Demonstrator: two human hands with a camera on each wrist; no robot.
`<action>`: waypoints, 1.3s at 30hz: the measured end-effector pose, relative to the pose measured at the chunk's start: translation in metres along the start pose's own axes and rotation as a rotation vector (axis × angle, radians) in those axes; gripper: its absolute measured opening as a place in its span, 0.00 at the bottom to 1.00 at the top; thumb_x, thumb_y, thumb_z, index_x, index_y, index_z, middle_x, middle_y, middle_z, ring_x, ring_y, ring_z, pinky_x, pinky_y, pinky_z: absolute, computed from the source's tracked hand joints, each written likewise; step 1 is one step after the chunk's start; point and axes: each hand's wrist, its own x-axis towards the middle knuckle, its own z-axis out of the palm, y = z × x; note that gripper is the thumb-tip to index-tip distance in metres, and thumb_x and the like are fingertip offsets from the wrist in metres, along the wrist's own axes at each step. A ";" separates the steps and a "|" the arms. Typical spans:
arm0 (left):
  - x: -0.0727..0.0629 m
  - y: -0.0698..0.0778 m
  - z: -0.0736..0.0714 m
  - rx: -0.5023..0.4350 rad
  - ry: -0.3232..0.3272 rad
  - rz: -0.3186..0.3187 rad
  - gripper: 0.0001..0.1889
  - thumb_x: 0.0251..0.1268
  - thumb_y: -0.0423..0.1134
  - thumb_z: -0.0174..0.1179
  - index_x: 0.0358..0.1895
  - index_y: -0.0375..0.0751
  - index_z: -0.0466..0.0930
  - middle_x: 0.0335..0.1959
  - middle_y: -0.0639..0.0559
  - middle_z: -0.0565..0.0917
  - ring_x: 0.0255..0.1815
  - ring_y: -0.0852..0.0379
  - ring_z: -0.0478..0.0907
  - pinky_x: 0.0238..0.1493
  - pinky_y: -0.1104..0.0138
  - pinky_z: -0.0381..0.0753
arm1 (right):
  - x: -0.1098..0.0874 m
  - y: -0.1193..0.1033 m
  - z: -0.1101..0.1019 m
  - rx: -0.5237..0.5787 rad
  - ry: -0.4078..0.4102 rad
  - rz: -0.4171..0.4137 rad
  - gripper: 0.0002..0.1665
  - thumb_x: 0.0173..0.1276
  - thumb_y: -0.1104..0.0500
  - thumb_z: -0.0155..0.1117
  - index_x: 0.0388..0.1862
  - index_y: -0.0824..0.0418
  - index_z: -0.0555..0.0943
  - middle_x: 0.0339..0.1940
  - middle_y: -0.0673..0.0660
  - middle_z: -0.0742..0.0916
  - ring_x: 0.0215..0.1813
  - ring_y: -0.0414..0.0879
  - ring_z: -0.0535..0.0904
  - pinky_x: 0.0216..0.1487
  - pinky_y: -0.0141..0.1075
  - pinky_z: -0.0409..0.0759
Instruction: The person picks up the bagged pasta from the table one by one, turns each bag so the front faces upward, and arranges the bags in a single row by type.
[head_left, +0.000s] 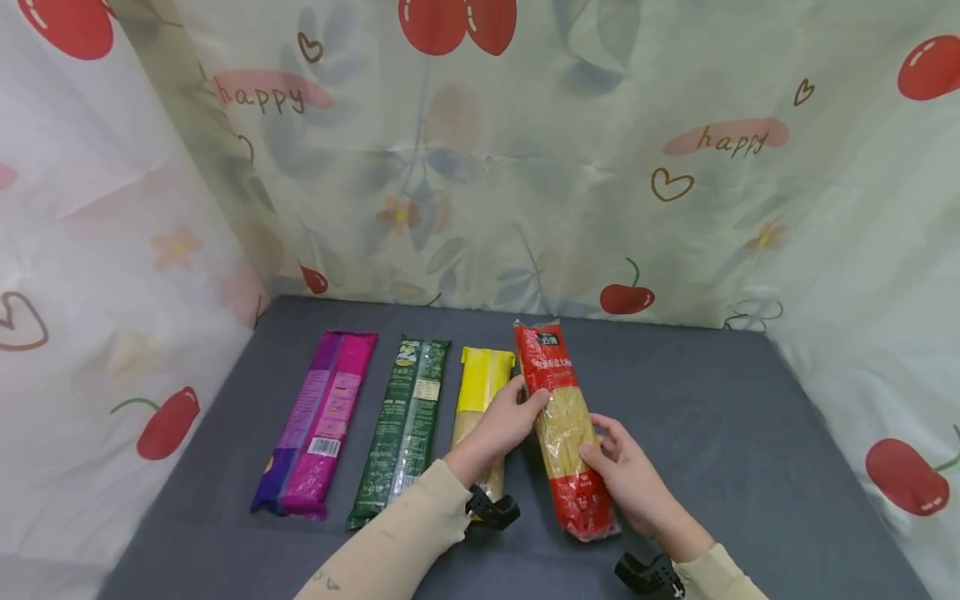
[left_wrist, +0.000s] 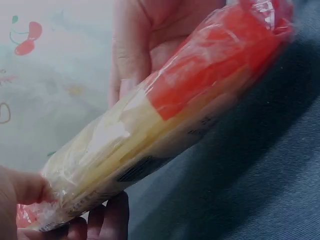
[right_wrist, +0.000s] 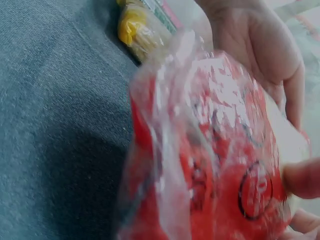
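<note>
Both hands hold a red-ended clear pack of spaghetti (head_left: 567,421), tilted and raised over the cloth. My left hand (head_left: 507,423) grips its left side near the upper red label, thumb on the front and fingers curled beneath, as the left wrist view shows. Lower down on the right side, my right hand (head_left: 633,477) pinches the pack, its thumb (right_wrist: 302,178) at the edge of the lower red part. Crinkled film at the pack's bottom end (right_wrist: 165,150) fills much of the right wrist view. Behind the left hand lies a yellow-topped pasta pack (head_left: 486,379), partly hidden by that arm.
Left of the yellow pack, a green pack (head_left: 397,425) and a pink-and-purple pack (head_left: 318,425) lie in a row on the dark grey cloth (head_left: 705,400). Patterned curtains (head_left: 487,183) with cherries and hearts enclose the back and sides.
</note>
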 end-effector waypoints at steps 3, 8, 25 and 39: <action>-0.002 -0.002 0.005 0.087 -0.005 0.065 0.22 0.72 0.49 0.55 0.64 0.45 0.68 0.46 0.52 0.79 0.44 0.56 0.78 0.48 0.57 0.78 | 0.000 0.002 -0.001 -0.023 0.033 -0.023 0.30 0.75 0.59 0.55 0.71 0.54 0.58 0.56 0.64 0.77 0.51 0.55 0.78 0.46 0.46 0.80; -0.004 -0.009 0.018 0.277 -0.043 0.168 0.30 0.70 0.40 0.58 0.71 0.40 0.59 0.54 0.48 0.75 0.47 0.58 0.77 0.47 0.64 0.79 | 0.000 0.005 -0.005 -0.082 0.084 -0.028 0.29 0.76 0.61 0.52 0.72 0.55 0.57 0.54 0.65 0.76 0.51 0.55 0.78 0.44 0.46 0.80; -0.007 -0.022 0.037 0.247 -0.121 0.110 0.46 0.64 0.36 0.64 0.78 0.55 0.43 0.56 0.45 0.76 0.39 0.60 0.81 0.37 0.66 0.80 | 0.002 0.011 -0.013 -0.084 0.152 -0.025 0.29 0.78 0.62 0.47 0.73 0.55 0.54 0.58 0.67 0.73 0.52 0.56 0.78 0.44 0.46 0.81; -0.003 -0.029 0.064 0.286 -0.138 0.109 0.45 0.62 0.38 0.66 0.78 0.47 0.48 0.66 0.47 0.68 0.37 0.63 0.79 0.35 0.70 0.79 | 0.005 0.006 -0.032 -0.005 0.225 0.001 0.32 0.78 0.60 0.46 0.76 0.58 0.50 0.60 0.66 0.69 0.54 0.58 0.74 0.45 0.46 0.81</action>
